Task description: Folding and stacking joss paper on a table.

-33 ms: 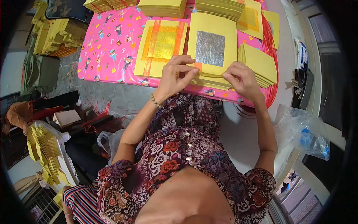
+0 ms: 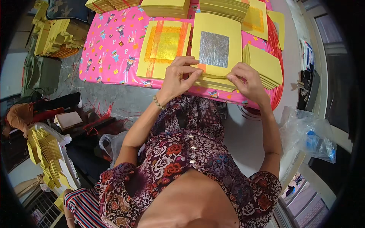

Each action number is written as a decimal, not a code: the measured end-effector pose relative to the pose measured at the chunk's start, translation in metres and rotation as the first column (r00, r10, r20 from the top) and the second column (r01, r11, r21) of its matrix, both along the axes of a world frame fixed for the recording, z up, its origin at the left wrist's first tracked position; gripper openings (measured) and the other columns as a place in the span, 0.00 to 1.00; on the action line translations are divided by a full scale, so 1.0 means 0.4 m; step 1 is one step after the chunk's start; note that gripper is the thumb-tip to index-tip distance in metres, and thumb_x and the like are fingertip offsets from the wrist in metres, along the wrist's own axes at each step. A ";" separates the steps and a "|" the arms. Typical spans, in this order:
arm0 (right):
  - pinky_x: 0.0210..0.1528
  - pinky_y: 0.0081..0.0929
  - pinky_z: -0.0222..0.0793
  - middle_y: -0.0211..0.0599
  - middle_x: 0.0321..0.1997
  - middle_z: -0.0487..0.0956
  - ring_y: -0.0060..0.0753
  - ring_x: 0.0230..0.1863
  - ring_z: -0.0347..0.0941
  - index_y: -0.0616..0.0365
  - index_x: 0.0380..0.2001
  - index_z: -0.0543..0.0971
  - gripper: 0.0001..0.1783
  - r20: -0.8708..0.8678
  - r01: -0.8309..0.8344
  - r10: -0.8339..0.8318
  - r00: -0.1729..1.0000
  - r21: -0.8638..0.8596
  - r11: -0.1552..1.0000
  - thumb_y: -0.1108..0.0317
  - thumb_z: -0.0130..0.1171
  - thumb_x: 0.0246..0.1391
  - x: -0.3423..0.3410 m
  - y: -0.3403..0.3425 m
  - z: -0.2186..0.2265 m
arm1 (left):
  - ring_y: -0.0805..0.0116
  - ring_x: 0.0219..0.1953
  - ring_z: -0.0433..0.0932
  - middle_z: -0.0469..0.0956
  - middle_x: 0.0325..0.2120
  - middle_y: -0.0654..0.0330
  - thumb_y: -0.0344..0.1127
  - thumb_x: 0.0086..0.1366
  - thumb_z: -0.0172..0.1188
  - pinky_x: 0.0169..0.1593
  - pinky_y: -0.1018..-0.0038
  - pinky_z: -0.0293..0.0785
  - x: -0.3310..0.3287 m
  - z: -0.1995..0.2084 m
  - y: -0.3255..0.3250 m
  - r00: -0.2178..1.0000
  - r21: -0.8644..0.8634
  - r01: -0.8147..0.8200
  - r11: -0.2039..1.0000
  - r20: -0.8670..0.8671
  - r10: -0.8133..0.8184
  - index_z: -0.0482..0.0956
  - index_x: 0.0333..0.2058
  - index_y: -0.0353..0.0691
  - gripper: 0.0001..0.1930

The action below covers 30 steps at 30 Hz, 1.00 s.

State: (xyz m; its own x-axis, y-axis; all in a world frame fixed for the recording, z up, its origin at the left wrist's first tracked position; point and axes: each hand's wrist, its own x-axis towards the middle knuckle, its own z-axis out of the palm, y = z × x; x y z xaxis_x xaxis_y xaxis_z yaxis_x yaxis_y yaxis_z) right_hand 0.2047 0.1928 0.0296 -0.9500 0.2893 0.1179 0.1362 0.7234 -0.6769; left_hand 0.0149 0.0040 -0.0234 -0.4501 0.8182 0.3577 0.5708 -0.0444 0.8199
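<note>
A yellow sheet of joss paper with a silver foil square (image 2: 214, 49) lies on a stack of yellow paper near the table's front edge. My left hand (image 2: 178, 77) pinches the near left part of this sheet between thumb and fingers, close to a small orange patch. At the near right corner, my right hand (image 2: 248, 80) pinches the same sheet. Between the hands, its near edge is curled up off the stack. To the left lies joss paper with a gold foil square and orange stripes (image 2: 167, 43). Beside my right hand sits a fanned pile of folded yellow paper (image 2: 264, 66).
A pink patterned cloth (image 2: 102, 57) covers the table. Thick yellow paper stacks (image 2: 165, 8) stand at the back. Red strings (image 2: 276, 76) hang along the right edge. A clear plastic bag (image 2: 310, 133) is at the right. More folded yellow paper (image 2: 47, 152) lies at the lower left, near a person's striped clothing (image 2: 81, 207).
</note>
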 end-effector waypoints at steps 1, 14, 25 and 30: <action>0.37 0.35 0.68 0.39 0.27 0.75 0.41 0.33 0.71 0.61 0.27 0.80 0.08 0.004 -0.002 0.002 1.000 0.005 1.000 0.67 0.62 0.54 0.000 0.000 0.000 | 0.58 0.48 0.77 0.82 0.40 0.55 0.36 0.58 0.67 0.48 0.67 0.75 0.000 -0.001 0.000 1.000 0.002 -0.004 1.000 0.006 0.004 0.87 0.32 0.38 0.08; 0.37 0.35 0.67 0.39 0.28 0.75 0.41 0.33 0.72 0.62 0.27 0.79 0.09 -0.013 -0.004 0.004 1.000 0.006 1.000 0.67 0.62 0.54 0.000 -0.003 0.000 | 0.57 0.47 0.78 0.82 0.39 0.54 0.35 0.57 0.67 0.49 0.66 0.75 0.001 -0.011 -0.001 0.999 0.024 -0.007 1.000 -0.035 0.008 0.87 0.33 0.38 0.08; 0.37 0.35 0.68 0.39 0.28 0.75 0.42 0.32 0.73 0.62 0.30 0.78 0.07 -0.079 0.050 -0.043 0.996 0.083 0.995 0.68 0.62 0.54 0.002 -0.003 -0.019 | 0.60 0.39 0.79 0.80 0.33 0.58 0.38 0.54 0.70 0.41 0.68 0.77 -0.001 0.023 0.016 0.943 0.029 -0.009 1.000 -0.333 0.018 0.85 0.37 0.42 0.12; 0.36 0.35 0.69 0.37 0.29 0.76 0.41 0.31 0.74 0.60 0.31 0.79 0.09 -0.296 0.147 -0.038 0.955 0.354 0.924 0.66 0.64 0.51 -0.005 -0.045 0.009 | 0.62 0.30 0.79 0.80 0.26 0.60 0.39 0.58 0.66 0.33 0.68 0.75 -0.017 0.049 0.035 0.940 -0.065 -0.012 0.998 -0.342 -0.011 0.84 0.32 0.43 0.08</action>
